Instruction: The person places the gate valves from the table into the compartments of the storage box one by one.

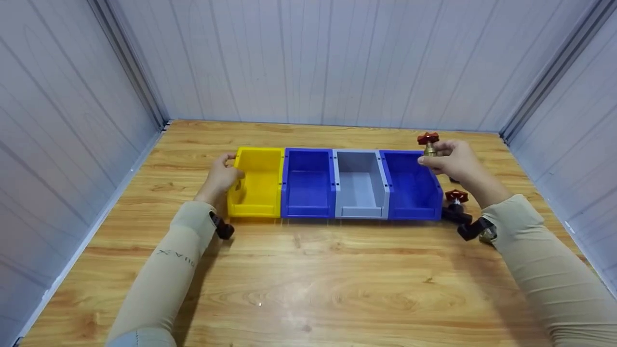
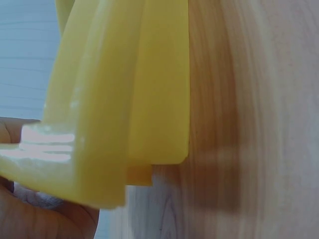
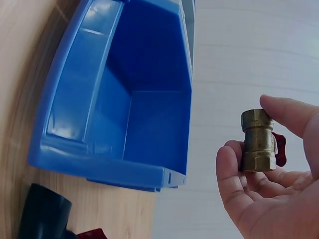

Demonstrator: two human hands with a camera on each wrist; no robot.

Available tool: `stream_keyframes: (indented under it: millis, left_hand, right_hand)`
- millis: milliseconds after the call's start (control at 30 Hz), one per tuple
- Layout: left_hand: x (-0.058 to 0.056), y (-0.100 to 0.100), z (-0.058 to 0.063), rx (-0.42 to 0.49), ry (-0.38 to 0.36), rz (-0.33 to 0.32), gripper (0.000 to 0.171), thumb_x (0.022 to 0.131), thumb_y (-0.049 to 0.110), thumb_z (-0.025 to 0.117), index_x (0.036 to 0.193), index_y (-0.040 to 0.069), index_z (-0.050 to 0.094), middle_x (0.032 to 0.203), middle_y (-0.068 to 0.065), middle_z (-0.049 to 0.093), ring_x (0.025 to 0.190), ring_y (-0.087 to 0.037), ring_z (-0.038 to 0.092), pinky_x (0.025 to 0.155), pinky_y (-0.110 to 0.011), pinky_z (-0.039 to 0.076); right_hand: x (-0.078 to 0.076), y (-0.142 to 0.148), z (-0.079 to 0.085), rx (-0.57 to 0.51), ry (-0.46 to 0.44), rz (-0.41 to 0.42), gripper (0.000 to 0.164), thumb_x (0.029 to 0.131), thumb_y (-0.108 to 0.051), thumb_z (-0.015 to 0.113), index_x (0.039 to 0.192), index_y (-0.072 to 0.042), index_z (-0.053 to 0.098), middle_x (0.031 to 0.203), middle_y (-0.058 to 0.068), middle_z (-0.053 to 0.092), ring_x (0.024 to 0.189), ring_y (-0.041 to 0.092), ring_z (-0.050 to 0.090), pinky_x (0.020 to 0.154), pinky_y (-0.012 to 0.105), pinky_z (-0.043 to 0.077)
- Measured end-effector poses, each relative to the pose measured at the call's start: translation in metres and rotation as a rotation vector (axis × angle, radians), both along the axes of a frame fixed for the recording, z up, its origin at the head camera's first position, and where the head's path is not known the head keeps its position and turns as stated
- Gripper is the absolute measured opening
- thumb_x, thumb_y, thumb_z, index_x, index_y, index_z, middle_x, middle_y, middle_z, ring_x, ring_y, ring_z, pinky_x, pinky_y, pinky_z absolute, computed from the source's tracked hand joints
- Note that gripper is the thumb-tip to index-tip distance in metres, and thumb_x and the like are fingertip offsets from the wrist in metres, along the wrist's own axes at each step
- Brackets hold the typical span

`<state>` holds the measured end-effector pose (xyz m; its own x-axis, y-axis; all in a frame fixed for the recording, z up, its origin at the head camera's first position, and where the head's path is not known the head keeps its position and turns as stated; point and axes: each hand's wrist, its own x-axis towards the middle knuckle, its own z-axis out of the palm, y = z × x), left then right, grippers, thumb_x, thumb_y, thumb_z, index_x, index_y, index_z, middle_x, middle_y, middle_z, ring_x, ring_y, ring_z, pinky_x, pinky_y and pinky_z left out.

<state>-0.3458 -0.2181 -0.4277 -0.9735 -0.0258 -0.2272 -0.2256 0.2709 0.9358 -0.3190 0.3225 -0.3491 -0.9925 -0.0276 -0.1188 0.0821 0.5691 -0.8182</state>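
A brass valve with a red handwheel (image 1: 428,139) is pinched between the thumb and fingers of my right hand (image 1: 460,164), raised by the rightmost blue bin (image 1: 414,213). In the right wrist view the valve's brass body (image 3: 258,142) shows plainly, apart from that bin. On the far left, my left hand (image 1: 219,179) grips the side wall of the yellow bin (image 1: 255,211), the thumb on its inner side. The left wrist view has the yellow wall (image 2: 99,109) covering part of that hand. No contents show inside the yellow bin or the rightmost blue one.
Between those bins, in the same row, stand another blue bin (image 1: 308,212) and a grey bin (image 1: 361,212). Right of the row lie a black valve with a red handwheel (image 1: 456,196) and a brass piece (image 1: 488,235), partly behind my wrist. Panel walls (image 1: 308,62) enclose the wooden table (image 1: 308,279).
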Motion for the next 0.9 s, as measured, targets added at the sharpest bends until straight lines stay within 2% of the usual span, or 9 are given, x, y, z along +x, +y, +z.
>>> stream_keyframes:
  millis: [133, 367, 633, 767, 900]
  left_hand:
    - [0.0, 0.0, 0.0, 0.013, 0.001, -0.004, 0.067, 0.098, -0.001, 0.054, 0.163, 0.009, 0.04, 0.154, -0.021, 0.052, 0.121, -0.029, 0.051, 0.093, -0.038, 0.047]
    - [-0.001, 0.0, 0.0, 0.0, -0.001, -0.004, 0.068, 0.098, 0.0, 0.054, 0.164, 0.011, 0.04, 0.154, -0.02, 0.051, 0.116, -0.027, 0.052, 0.09, -0.036, 0.048]
    - [-0.001, -0.002, -0.001, -0.009, 0.0, -0.005, 0.068, 0.098, 0.0, 0.055, 0.164, 0.008, 0.039, 0.151, -0.022, 0.051, 0.119, -0.029, 0.051, 0.095, -0.04, 0.046]
    - [-0.001, -0.002, -0.002, 0.014, -0.001, 0.005, 0.066, 0.098, 0.0, 0.055, 0.162, 0.009, 0.041, 0.151, -0.02, 0.05, 0.124, -0.029, 0.051, 0.099, -0.04, 0.045]
    - [-0.001, -0.002, -0.002, 0.034, -0.021, 0.019, 0.067, 0.099, 0.0, 0.054, 0.163, 0.012, 0.04, 0.149, -0.018, 0.051, 0.121, -0.028, 0.051, 0.096, -0.038, 0.046]
  right_hand:
    - [0.002, -0.004, -0.001, -0.011, -0.002, 0.01, 0.066, 0.102, -0.024, 0.076, 0.15, 0.012, 0.048, 0.124, 0.009, 0.062, 0.09, 0.0, 0.069, 0.084, 0.021, 0.062]
    - [0.001, -0.011, -0.006, -0.037, -0.038, 0.032, 0.074, 0.104, -0.022, 0.073, 0.158, 0.014, 0.038, 0.141, 0.021, 0.055, 0.095, 0.0, 0.067, 0.087, 0.021, 0.061]
    - [0.003, -0.022, -0.012, -0.072, -0.044, 0.033, 0.067, 0.104, -0.017, 0.073, 0.154, 0.014, 0.042, 0.13, 0.015, 0.058, 0.091, 0.003, 0.07, 0.089, 0.024, 0.062]
    - [0.004, -0.025, -0.017, -0.092, -0.052, 0.034, 0.068, 0.104, -0.016, 0.073, 0.155, 0.015, 0.04, 0.133, 0.017, 0.057, 0.092, 0.004, 0.071, 0.09, 0.026, 0.063]
    - [0.005, -0.029, -0.022, -0.099, -0.051, 0.041, 0.067, 0.103, -0.015, 0.073, 0.153, 0.016, 0.04, 0.136, 0.021, 0.057, 0.094, 0.005, 0.071, 0.09, 0.025, 0.063]
